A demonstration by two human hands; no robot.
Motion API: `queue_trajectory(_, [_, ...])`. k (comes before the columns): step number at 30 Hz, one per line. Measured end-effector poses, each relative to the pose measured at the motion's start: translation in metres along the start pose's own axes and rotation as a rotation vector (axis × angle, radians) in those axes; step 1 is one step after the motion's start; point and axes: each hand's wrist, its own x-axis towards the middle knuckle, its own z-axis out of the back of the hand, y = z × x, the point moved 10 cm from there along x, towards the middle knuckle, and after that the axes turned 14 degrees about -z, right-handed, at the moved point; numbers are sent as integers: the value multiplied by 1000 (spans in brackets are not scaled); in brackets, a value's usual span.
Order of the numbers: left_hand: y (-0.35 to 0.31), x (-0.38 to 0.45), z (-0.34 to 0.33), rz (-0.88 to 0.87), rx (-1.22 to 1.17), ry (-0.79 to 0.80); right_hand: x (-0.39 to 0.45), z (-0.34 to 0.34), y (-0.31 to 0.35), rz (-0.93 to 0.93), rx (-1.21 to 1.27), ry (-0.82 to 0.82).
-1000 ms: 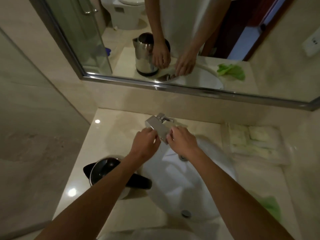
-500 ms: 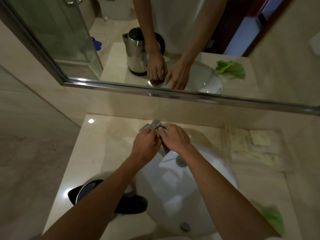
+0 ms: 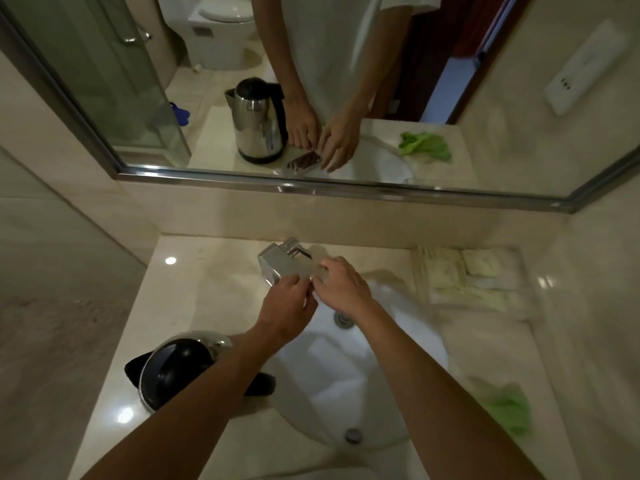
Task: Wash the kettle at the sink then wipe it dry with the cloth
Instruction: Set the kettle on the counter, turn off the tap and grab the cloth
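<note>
Both hands at tap [image 3: 282, 263], left hand [image 3: 289, 306] and right hand [image 3: 341, 285] loosely curled, grip unclear; kettle [image 3: 180, 368] unwashed on counter; next: lift it under the tap

Both forearms are bare, with no watch or ring showing. In the mirror the person wears a loose white short-sleeved shirt [image 3: 332, 46].

Legible markings: none found.
No text, label, brand, number or sign can be read on the kettle [image 3: 180, 368], the tap [image 3: 277, 266] or the packets [image 3: 464, 278] at the far right of the desk [image 3: 194, 292]; the wall plate [image 3: 575, 67] seen in the mirror [image 3: 104, 81] shows only small dark dots, too blurred to read as characters.
</note>
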Motion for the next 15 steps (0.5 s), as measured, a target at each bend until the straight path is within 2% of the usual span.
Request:
queue_trajectory(6, [-75, -9, -34, -72, -36, 150, -45, 18, -86, -75, -11, -112])
queue_trajectory(12, [-155, -18, -105, -162, -131, 347, -96, 41, -201, -214, -9, -193])
queue_trajectory(15, [-198, -29, -142, -228, -164, 452, -121, 38, -260, -283, -38, -180])
